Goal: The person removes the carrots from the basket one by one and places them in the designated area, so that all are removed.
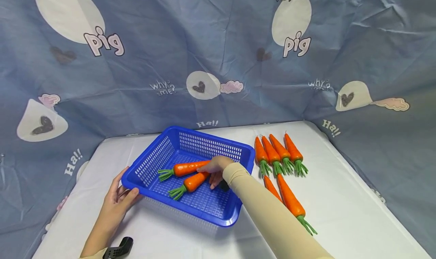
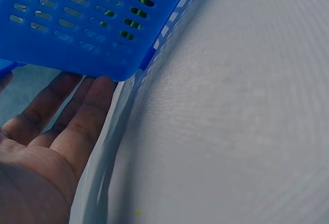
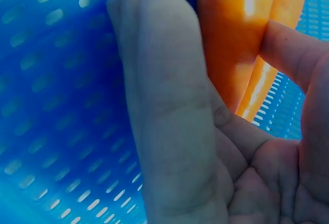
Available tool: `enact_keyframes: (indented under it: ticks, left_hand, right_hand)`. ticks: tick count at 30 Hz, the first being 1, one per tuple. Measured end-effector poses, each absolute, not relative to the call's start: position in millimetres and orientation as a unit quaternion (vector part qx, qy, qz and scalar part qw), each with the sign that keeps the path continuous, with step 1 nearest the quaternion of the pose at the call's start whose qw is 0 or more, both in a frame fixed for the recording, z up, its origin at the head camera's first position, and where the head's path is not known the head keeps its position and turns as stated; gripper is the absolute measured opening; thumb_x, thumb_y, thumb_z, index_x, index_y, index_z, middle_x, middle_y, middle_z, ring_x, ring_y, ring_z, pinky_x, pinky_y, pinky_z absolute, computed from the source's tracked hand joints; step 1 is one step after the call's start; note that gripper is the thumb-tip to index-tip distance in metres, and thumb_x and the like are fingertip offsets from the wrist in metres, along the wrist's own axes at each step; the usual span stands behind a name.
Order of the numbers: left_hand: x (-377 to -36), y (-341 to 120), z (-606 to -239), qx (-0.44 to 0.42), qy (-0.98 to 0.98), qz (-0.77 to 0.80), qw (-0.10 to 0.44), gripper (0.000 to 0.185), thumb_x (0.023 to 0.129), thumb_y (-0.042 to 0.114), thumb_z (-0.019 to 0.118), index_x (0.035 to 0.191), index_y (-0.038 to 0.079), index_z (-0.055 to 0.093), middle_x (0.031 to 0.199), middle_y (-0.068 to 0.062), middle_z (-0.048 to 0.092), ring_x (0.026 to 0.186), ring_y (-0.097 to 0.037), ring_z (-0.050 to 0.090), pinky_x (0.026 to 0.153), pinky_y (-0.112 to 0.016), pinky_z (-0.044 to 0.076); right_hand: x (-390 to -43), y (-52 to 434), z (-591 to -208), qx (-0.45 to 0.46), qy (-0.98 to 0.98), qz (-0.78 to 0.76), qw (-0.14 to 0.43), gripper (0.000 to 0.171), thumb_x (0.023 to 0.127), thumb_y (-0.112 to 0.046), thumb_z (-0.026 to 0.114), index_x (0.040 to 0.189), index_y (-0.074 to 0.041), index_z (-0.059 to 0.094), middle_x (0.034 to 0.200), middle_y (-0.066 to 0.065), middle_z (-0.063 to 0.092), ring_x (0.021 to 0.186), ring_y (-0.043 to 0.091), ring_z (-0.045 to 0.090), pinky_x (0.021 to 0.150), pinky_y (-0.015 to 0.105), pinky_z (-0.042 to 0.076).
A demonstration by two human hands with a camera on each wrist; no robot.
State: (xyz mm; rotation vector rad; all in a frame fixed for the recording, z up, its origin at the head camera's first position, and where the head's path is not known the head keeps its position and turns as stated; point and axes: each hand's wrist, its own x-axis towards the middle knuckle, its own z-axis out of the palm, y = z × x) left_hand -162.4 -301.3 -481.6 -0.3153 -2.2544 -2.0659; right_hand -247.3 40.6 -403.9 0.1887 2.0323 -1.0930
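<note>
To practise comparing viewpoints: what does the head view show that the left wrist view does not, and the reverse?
Only the head view shows the right hand touching two carrots in the basket, and six carrots on the table. Only the left wrist view shows the left palm's inner side. Both show the blue basket and the left hand at its corner.

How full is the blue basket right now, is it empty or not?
Not empty: the blue basket holds two carrots on its floor, the right hand touching them. Six more carrots lie outside on the table.
</note>
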Motion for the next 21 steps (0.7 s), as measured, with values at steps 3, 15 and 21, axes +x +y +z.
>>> enact_keyframes:
  ticks: [3, 15, 21]
  left_hand:
    - [-163, -301, -481, -0.103, -0.731, -0.674, 0.032, 0.076, 0.108, 0.002, 0.061, 0.171, 0.022, 0.025, 0.132, 0.022, 0.066, 0.112, 0.004, 0.071, 0.089, -0.021, 0.065]
    - [-162, -303, -482, -0.117, -0.724, -0.679, 0.033, 0.075, 0.109, 0.001, 0.059, 0.172, 0.019, 0.023, 0.132, 0.022, 0.066, 0.114, 0.004, 0.070, 0.092, -0.021, 0.064]
    - [-161, -301, -482, -0.111, -0.730, -0.674, 0.035, 0.075, 0.108, 0.002, 0.060, 0.172, 0.018, 0.023, 0.132, 0.022, 0.066, 0.113, 0.004, 0.070, 0.091, -0.021, 0.064]
  right_hand:
    - [-252, 42, -405, 0.084, 0.789, -0.437, 0.423, 0.050, 0.111, -0.034, 0.059, 0.095, 0.013, 0.065, 0.063, 0.015, 0.067, 0.047, 0.015, 0.067, 0.047, 0.018, 0.057]
    - [-258, 48, -404, 0.129, 0.719, -0.511, 0.454, 0.025, 0.109, -0.021, 0.062, 0.101, 0.002, 0.053, 0.065, 0.014, 0.068, 0.048, 0.015, 0.069, 0.049, 0.018, 0.058]
    - [-252, 54, -402, 0.087, 0.730, -0.534, 0.417, 0.020, 0.106, -0.018, 0.066, 0.099, -0.002, 0.057, 0.067, 0.011, 0.068, 0.051, 0.013, 0.070, 0.052, 0.017, 0.060]
